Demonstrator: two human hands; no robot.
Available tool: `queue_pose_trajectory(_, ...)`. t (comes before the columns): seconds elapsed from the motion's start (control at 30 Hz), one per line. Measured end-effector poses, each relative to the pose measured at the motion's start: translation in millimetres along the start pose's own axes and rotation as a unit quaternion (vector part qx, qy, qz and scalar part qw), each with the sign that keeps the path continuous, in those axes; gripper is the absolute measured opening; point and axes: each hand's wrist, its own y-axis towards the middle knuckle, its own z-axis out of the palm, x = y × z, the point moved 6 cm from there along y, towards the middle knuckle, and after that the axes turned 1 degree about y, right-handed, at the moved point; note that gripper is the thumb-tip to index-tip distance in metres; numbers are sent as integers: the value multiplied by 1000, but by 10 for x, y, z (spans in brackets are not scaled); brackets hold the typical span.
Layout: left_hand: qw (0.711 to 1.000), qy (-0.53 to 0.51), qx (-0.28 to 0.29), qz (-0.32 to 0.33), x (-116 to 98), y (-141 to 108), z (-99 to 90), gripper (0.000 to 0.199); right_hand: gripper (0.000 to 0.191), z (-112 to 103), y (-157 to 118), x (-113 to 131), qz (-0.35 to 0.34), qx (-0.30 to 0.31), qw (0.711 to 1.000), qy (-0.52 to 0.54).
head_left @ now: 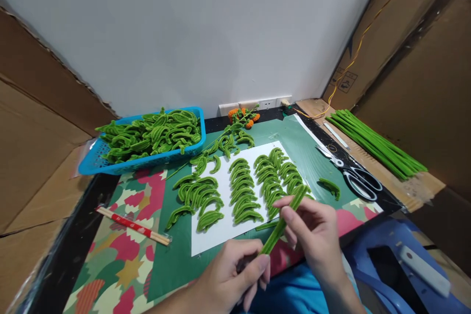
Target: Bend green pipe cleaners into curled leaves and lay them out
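Note:
A short bundle of straight green pipe cleaners [276, 234] is held slantwise between both hands above the table's front edge. My left hand [239, 270] pinches its lower end, and my right hand [312, 228] grips it nearer the upper end with thumb and fingers. Behind the hands, a white sheet [208, 245] carries several rows of curved green pipe-cleaner leaves [243, 191]. Another short green piece [266, 225] lies by the sheet's front edge, partly hidden behind the bundle.
A blue basket [143, 163] heaped with green leaves stands back left. Near it lies a green stem with orange pieces [250, 120]. Wrapped chopsticks [133, 225] lie left. To the right are scissors [353, 176], a white pen [336, 136] and long green pipe cleaners [375, 143].

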Motion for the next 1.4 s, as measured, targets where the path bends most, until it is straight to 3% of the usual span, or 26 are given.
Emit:
queue_pose_trajectory(0.1, 1000, -24, -14, 8, 123, 19, -21, 66, 27, 125, -52, -14, 7, 33, 999, -28)
queue_pose_trajectory(0.23, 998, -56, -18, 19, 230, 32, -35, 64, 33, 129, -42, -65, 27, -1, 999, -27)
queue_pose_trajectory(0.37, 996, -84, -30, 6, 195, 31, -42, 63, 37, 32, -31, -171, 76, -33, 996, 38)
queue_pose_trajectory(0.5, 994, -98, -41, -4, 95, 23, -45, 65, 30, -149, -74, -249, 77, -41, 994, 63)
queue_pose_trajectory(0.67, 984, -166, -46, 33, 59, 52, -66, 53, 19, -355, -184, -264, 60, 18, 996, 69)
queue_pose_trajectory(0.83, 975, -213, -26, 52, 74, 99, -66, 45, 8, -398, -315, -219, 48, 63, 996, 33)
queue_pose_trajectory(1.0, 968, -240, -46, 56, 27, 115, -89, 43, 6, -338, -346, -155, 8, 61, 997, -47)
queue_pose_trajectory(1.1, 969, -235, -53, 61, -29, 112, -91, 47, 5, -243, -358, -125, -6, 101, 990, -95)
queue_pose_trajectory(1.27, 979, -189, -57, 58, -34, 98, -102, 53, 8, -61, -439, -182, 32, 198, 970, -138)
queue_pose_trajectory(1.4, 981, -173, -71, 53, 37, 104, -133, 52, 11, -26, -458, -202, 32, 219, 963, -154)
